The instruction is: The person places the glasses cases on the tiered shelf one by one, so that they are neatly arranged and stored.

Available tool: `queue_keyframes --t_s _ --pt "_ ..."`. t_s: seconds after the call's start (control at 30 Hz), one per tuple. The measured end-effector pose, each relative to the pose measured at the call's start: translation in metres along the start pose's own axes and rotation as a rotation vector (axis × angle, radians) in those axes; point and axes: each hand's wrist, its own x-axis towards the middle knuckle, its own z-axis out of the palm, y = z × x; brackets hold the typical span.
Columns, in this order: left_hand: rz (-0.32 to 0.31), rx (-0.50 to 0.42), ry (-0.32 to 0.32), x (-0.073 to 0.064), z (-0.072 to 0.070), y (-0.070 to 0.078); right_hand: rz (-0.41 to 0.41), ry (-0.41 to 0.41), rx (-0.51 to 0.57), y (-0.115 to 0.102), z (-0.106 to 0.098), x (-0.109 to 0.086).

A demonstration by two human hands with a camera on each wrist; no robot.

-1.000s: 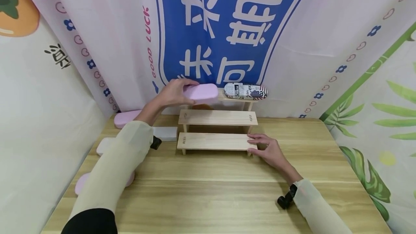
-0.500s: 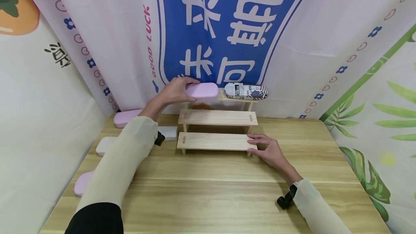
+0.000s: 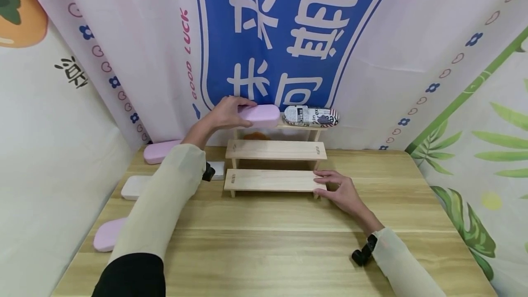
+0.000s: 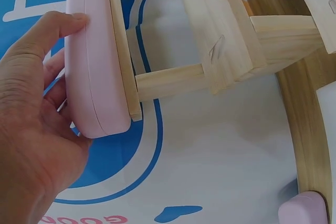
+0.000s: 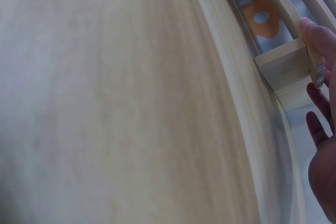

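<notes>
A pink glasses case (image 3: 264,115) lies on the left part of the top tier of a three-tier wooden stand (image 3: 274,180). My left hand (image 3: 228,114) holds its left end, with the thumb on the near side. In the left wrist view the pink case's underside sits against the top board (image 4: 124,59). Beside it on the same tier is a newsprint-patterned glasses case (image 3: 311,116), with a narrow gap between the two. At the right end of the lowest tier, my right hand (image 3: 343,192) grips the board between thumb and fingers.
Along the table's left side lie another pink case (image 3: 160,151), a white case (image 3: 134,187) and a nearer pink case (image 3: 108,234), partly hidden by the left sleeve. A white item (image 3: 217,169) sits left of the stand. A printed curtain (image 3: 371,68) hangs close behind.
My left hand has brought the pink glasses case slightly right and settled it on the top tier, nearer the patterned case. The right hand stays at the lowest board.
</notes>
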Motion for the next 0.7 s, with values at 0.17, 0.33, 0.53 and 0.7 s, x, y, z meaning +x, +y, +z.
queue_keyframes --t_s 0.17,0.33,0.53,0.7 --pt "0.006 -0.021 0.002 0.0016 0.0002 0.0017 -0.007 -0.002 0.025 -0.0023 -0.0022 0.0002" --pt "-0.02 -0.04 -0.005 0.0025 0.0012 0.0023 0.001 -0.002 0.024 -0.0011 -0.001 -0.0008" --pt "-0.05 -0.062 -0.007 0.0029 0.0022 0.0017 0.002 -0.003 0.006 0.0004 -0.0005 -0.0005" --pt "-0.061 -0.095 -0.023 0.0041 0.0027 0.0008 0.003 -0.01 0.002 -0.0001 -0.0016 -0.0006"
